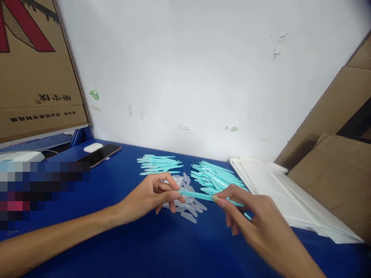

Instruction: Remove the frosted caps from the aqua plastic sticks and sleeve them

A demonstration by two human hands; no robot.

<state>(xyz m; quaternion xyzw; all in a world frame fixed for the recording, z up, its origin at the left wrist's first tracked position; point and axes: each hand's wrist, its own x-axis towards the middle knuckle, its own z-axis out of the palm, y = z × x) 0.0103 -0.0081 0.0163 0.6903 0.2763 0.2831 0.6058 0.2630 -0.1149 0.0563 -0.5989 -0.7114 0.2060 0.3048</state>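
A slim turquoise eyebrow razor (199, 195) is held level between my two hands. My left hand (162, 193) pinches its left end between thumb and fingers; whether a cap sits on that end is hidden. My right hand (249, 212) grips the handle farther right, fingers closed. Another turquoise tip (247, 216) shows beneath the right hand; I cannot tell whether it is held. Under and behind the left hand lies a heap of translucent blade caps (189, 217). Beyond them are two groups of turquoise razors, a left pile (158, 164) and a larger right pile (214, 175).
White flat sheets or bags (269, 185) lie at the right beside a cardboard box (336, 177). A phone (101, 154) and a white case (92, 147) rest on the blue table (162, 247) at left. A printed carton (37, 77) stands behind them, and a white wall (185, 77) bounds the back.
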